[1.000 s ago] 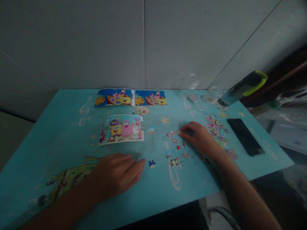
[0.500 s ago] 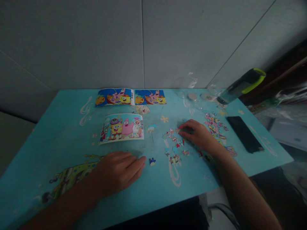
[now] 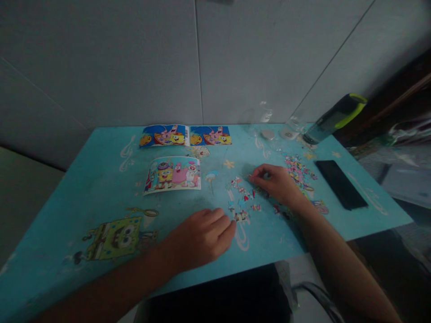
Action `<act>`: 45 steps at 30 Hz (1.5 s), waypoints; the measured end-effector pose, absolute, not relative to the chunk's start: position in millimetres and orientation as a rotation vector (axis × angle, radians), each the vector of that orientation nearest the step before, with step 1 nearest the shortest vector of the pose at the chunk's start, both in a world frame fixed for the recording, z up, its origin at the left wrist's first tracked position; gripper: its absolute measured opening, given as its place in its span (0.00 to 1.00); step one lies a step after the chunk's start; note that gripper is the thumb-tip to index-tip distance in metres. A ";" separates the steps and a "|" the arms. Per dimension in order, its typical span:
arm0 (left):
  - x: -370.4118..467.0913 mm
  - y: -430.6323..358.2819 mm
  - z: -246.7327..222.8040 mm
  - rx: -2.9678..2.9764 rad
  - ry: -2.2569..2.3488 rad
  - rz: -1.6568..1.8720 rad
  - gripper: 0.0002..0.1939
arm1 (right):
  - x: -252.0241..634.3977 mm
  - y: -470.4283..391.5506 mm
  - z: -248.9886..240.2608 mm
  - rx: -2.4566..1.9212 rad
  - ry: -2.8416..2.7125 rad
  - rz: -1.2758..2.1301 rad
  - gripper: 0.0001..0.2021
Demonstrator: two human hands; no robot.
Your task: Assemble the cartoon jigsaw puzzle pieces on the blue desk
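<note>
My left hand (image 3: 210, 233) rests low over the blue table (image 3: 182, 278), its fingers curled and closed at the left edge of a group of loose puzzle pieces (image 3: 241, 216). What its fingertips hold, if anything, is hidden. My right hand (image 3: 274, 181) is pinched closed on a small puzzle piece (image 3: 251, 178) just above and right of that group. Behind the right hand lies a denser pile of pink and blue pieces (image 3: 299, 169). A picture sheet (image 3: 173, 175) with cartoon figures lies left of the pieces.
Two blue picture cards (image 3: 164, 135) lie near the wall. At the back right are clear containers (image 3: 290, 130), a round lid (image 3: 267, 134) and a dark bottle (image 3: 332, 119) with a green strap. A black phone-like slab (image 3: 341, 184) lies at the right.
My left hand has moved right, to where a dark blue piece lay; that piece is out of sight. My right hand has shifted slightly, and the camera view has moved a little.
</note>
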State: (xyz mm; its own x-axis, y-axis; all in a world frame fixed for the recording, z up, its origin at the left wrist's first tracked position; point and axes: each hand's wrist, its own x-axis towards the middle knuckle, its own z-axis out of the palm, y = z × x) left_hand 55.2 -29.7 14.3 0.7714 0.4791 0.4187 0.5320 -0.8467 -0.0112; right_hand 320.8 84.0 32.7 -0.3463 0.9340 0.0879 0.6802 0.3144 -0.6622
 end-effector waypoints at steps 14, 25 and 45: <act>76.0 -31.8 6.7 -3.018 -0.945 -0.565 0.17 | 327.4 -16.2 25.5 -1.419 -2.150 0.810 0.05; 77.1 -33.2 6.0 -3.010 -0.960 -0.584 0.15 | 319.0 -10.5 21.1 -1.431 -2.148 0.719 0.05; 79.4 -32.5 8.5 -3.012 -0.973 -0.515 0.16 | 311.2 -17.5 18.2 -1.473 -2.282 0.478 0.04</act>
